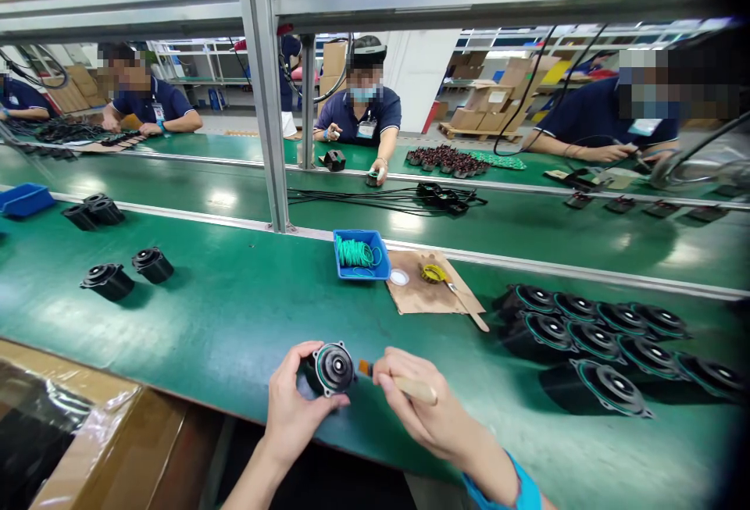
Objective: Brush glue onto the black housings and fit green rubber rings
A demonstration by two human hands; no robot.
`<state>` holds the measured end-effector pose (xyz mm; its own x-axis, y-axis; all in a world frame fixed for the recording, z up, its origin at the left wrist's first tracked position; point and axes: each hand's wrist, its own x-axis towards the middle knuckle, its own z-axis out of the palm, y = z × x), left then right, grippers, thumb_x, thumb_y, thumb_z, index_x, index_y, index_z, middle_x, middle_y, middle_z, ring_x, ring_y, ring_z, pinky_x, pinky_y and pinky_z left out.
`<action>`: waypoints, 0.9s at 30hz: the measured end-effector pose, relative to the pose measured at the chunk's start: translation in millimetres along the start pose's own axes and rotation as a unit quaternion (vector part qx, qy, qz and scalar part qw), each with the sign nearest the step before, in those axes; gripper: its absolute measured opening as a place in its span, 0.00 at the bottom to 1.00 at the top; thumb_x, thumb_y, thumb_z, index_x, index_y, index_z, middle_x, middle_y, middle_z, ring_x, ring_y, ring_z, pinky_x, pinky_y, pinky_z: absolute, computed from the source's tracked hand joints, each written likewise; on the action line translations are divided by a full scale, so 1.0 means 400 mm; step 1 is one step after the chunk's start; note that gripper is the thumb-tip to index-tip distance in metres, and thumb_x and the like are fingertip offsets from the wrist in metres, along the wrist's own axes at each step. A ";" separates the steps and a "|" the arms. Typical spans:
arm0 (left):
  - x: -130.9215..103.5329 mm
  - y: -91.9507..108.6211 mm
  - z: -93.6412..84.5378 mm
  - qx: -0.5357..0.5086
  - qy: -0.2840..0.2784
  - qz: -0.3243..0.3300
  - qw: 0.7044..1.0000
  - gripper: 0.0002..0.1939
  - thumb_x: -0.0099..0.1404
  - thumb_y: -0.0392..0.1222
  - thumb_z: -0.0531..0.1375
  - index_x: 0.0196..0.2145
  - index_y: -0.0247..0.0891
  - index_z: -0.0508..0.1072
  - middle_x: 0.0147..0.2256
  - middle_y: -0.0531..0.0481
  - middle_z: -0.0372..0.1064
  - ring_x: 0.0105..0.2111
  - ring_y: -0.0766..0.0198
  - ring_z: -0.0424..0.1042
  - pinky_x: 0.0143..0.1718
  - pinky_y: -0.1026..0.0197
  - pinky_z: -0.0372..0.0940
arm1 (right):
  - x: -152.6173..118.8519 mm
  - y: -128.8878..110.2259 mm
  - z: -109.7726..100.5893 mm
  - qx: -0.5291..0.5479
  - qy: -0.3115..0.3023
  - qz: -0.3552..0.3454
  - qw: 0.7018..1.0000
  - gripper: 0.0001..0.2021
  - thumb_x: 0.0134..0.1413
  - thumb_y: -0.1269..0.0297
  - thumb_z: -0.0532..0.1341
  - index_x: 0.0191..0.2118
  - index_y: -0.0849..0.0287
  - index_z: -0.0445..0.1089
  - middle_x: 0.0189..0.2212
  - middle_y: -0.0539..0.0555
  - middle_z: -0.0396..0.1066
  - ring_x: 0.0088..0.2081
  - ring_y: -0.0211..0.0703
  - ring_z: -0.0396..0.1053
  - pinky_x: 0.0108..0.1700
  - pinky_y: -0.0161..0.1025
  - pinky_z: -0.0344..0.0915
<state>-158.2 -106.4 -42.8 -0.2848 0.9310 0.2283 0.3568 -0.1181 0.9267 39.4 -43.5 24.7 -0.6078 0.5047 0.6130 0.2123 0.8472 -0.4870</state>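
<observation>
My left hand [296, 404] is wrapped round a black cylindrical motor housing [333, 369], its round end with a green ring tilted up toward me. In my right hand [419, 401] is a small paint brush [413, 387] with a pale wooden handle. The brush's orange-brown bristles point left at the housing's rim, close beside it; whether they touch I cannot tell. Beyond my hands stands a blue bin [362, 266] of green rubber rings [355, 252]. Next to it, on a stained piece of cardboard [410, 299], lie a yellow round container [432, 272] and a second brush [469, 308].
Several similar housings [609, 385] stand in rows at the right. Two more [108, 282] are at the left, with others behind them. A metal post [263, 104] rises beyond the bench edge. A cardboard box [117, 447] sits at lower left. Co-workers [363, 115] sit across the line.
</observation>
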 end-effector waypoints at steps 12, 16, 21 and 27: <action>-0.013 -0.025 0.033 -0.061 -0.081 -0.003 0.995 0.35 0.48 0.48 0.74 0.51 0.39 0.66 0.47 0.44 0.71 0.48 0.52 0.75 0.51 0.50 0.71 | -0.012 -0.008 0.018 0.094 -0.053 0.122 0.987 0.12 0.67 0.53 0.55 0.44 0.56 0.66 0.45 0.57 0.72 0.48 0.45 0.70 0.50 0.40 0.66; -0.031 -0.041 0.067 0.059 -0.103 0.079 0.990 0.32 0.55 0.45 0.69 0.54 0.40 0.62 0.51 0.39 0.72 0.48 0.49 0.75 0.50 0.47 0.72 | -0.018 -0.011 0.023 0.006 -0.134 0.096 0.986 0.24 0.52 0.47 0.67 0.46 0.57 0.64 0.47 0.58 0.71 0.50 0.50 0.67 0.53 0.45 0.62; -0.058 -0.062 0.127 0.098 -0.117 0.124 0.980 0.34 0.61 0.45 0.63 0.61 0.40 0.55 0.53 0.37 0.70 0.47 0.50 0.76 0.48 0.47 0.73 | -0.050 -0.003 -0.024 -0.112 -0.192 0.129 0.966 0.19 0.52 0.58 0.67 0.46 0.58 0.63 0.42 0.55 0.70 0.46 0.48 0.67 0.50 0.44 0.60; -0.048 -0.060 0.111 0.166 -0.120 0.237 0.950 0.29 0.64 0.46 0.61 0.61 0.41 0.58 0.52 0.38 0.70 0.50 0.48 0.75 0.49 0.47 0.73 | -0.135 0.069 -0.182 -0.226 -0.164 0.189 0.941 0.16 0.49 0.63 0.66 0.43 0.57 0.62 0.37 0.53 0.70 0.41 0.46 0.69 0.61 0.56 0.48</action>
<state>-121.9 -106.0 -82.7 0.1745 0.8575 0.4839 0.6671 -0.4644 0.5825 133.8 -35.5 23.5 -0.6117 0.7684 0.1881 0.7196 0.6392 -0.2712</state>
